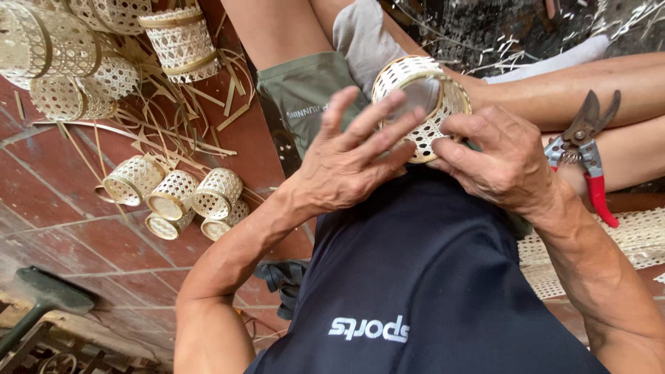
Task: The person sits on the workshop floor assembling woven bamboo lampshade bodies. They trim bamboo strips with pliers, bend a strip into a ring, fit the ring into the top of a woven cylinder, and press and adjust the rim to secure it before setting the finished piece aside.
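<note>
A small round basket [422, 93] of pale woven strips, with an open lattice wall and a solid rim, is held over my lap between both hands. My left hand [350, 156] wraps its left side, fingers spread across the opening and rim. My right hand [495, 159] grips the lower right edge, fingers curled on the rim. The basket's lower wall is hidden behind my fingers.
Red-handled pruning shears [587, 149] lie on my right leg. Several finished small baskets [176, 197] sit on the red tile floor at left, more baskets [76, 48] are piled at top left among loose strips [173, 128]. A woven lattice sheet [623, 242] lies at right.
</note>
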Demonstrator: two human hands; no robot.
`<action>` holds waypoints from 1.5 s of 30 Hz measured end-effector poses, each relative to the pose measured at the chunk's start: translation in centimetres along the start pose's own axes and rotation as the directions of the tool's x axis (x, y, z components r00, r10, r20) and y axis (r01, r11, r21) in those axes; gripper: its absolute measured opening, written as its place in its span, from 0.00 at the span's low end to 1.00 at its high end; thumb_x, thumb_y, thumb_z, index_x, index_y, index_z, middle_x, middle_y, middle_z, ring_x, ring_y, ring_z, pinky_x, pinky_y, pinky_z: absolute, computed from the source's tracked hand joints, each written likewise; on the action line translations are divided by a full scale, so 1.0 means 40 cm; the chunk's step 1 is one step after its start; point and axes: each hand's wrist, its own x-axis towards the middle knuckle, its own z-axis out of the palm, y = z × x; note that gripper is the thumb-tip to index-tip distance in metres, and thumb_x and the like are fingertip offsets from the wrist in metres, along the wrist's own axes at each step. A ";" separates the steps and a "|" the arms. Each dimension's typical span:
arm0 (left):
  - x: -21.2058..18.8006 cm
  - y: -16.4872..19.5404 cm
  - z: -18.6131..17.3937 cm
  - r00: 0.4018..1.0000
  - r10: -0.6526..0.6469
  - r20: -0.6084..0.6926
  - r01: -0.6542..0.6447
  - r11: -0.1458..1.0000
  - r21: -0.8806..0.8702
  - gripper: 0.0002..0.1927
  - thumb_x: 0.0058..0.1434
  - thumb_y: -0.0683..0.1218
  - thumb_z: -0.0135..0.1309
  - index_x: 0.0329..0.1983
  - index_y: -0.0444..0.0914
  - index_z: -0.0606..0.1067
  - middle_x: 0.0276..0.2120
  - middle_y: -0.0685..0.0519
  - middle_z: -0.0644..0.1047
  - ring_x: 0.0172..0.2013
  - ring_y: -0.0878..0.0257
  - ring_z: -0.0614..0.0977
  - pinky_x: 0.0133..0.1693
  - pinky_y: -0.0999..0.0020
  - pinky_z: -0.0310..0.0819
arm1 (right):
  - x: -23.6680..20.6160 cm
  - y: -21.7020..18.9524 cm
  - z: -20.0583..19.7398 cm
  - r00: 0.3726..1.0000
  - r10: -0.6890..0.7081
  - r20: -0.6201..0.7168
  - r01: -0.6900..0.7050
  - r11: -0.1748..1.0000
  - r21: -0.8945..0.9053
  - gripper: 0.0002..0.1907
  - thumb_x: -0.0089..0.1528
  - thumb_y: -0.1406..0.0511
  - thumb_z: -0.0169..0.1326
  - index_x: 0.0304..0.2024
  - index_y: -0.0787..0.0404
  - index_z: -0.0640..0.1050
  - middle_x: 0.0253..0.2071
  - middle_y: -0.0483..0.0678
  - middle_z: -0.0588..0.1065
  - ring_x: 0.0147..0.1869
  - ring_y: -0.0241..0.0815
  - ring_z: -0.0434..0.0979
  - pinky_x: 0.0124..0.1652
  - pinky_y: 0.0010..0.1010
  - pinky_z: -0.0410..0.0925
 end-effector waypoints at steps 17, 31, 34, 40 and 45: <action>0.001 -0.036 0.094 0.988 0.129 0.081 -0.116 0.981 -0.154 0.12 0.65 0.46 0.57 0.48 0.35 0.78 0.34 0.58 0.70 0.38 0.63 0.72 0.54 0.57 0.66 | -0.042 0.051 0.060 0.978 -0.145 -0.151 0.134 0.988 -0.076 0.11 0.58 0.70 0.70 0.34 0.68 0.78 0.40 0.47 0.74 0.30 0.43 0.70 0.28 0.36 0.66; 0.004 -0.019 0.112 0.995 0.092 0.048 -0.084 0.986 -0.147 0.13 0.64 0.46 0.57 0.50 0.36 0.77 0.36 0.58 0.71 0.40 0.63 0.73 0.51 0.58 0.65 | -0.037 0.079 0.032 0.986 -0.125 -0.110 0.131 0.991 0.042 0.11 0.59 0.70 0.67 0.40 0.69 0.78 0.44 0.51 0.76 0.36 0.48 0.75 0.36 0.39 0.72; 0.001 -0.017 0.114 0.994 0.083 0.068 -0.071 0.984 -0.165 0.12 0.63 0.46 0.57 0.48 0.37 0.78 0.35 0.58 0.71 0.40 0.63 0.73 0.50 0.58 0.66 | -0.048 0.092 0.044 0.988 -0.138 -0.070 0.140 0.989 0.037 0.10 0.58 0.71 0.68 0.38 0.68 0.79 0.41 0.50 0.76 0.33 0.47 0.75 0.34 0.39 0.71; 0.012 0.022 0.123 0.991 -0.046 -0.125 0.044 0.999 -0.021 0.12 0.63 0.44 0.60 0.47 0.36 0.78 0.35 0.56 0.75 0.36 0.61 0.76 0.42 0.60 0.66 | -0.040 0.071 -0.002 0.867 0.324 -0.378 -0.224 0.932 0.284 0.10 0.63 0.72 0.64 0.45 0.69 0.78 0.40 0.52 0.77 0.35 0.46 0.77 0.36 0.36 0.72; 0.044 0.094 0.130 0.958 -0.238 -0.160 0.198 0.952 -0.232 0.13 0.67 0.41 0.63 0.50 0.35 0.74 0.40 0.51 0.79 0.38 0.58 0.81 0.40 0.64 0.76 | -0.018 -0.018 0.049 0.742 0.627 -0.237 -0.500 0.753 0.427 0.10 0.68 0.72 0.60 0.50 0.71 0.77 0.39 0.54 0.77 0.37 0.46 0.79 0.38 0.34 0.73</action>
